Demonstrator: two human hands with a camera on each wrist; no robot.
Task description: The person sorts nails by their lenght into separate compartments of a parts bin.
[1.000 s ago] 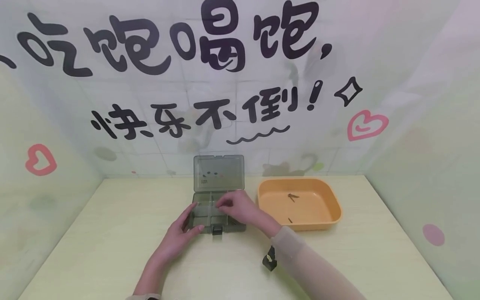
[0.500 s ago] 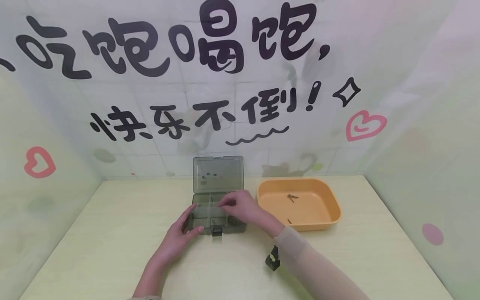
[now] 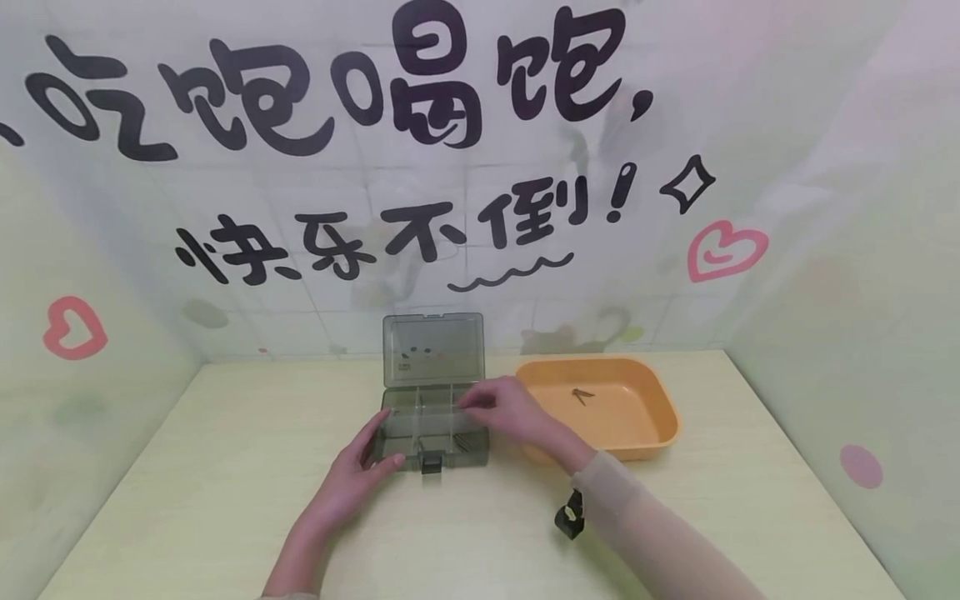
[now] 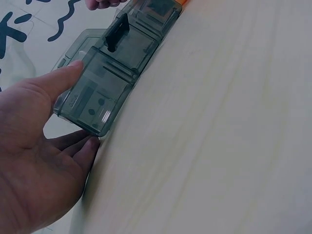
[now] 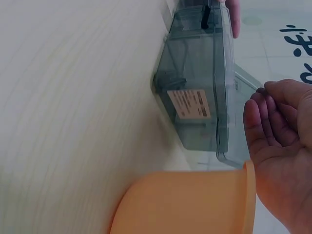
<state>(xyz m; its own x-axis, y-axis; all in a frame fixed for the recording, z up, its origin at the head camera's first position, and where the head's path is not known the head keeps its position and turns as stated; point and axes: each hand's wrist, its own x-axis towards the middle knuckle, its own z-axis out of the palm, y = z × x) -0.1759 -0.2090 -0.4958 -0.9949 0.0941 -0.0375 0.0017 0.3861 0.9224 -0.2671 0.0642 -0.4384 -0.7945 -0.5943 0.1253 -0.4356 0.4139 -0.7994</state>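
A smoky clear compartment box (image 3: 397,447) stands on the table with its lid (image 3: 433,350) raised at the back. My left hand (image 3: 357,475) grips its left end, thumb on the front rim and fingers along the side. Over the back right compartment is my right hand (image 3: 510,408), thumb and index fingertips together. In the right wrist view, the right hand (image 5: 280,117) has a dark spot at its fingertips; I cannot tell if something small is pinched there. Thin dark pieces (image 3: 462,442) lie in the front right compartment.
Right of the box stands an orange tray (image 3: 660,400) with a few thin brown pieces (image 3: 581,395) in it; my right forearm crosses its front left corner. A black bracket (image 3: 570,515) sits by the right sleeve. Printed walls (image 3: 300,321) enclose the table's back and sides.
My right hand has shifted right, from above the back middle compartment to above the back right one. The left hand keeps its grip. The forearm now covers the tray's front piece.
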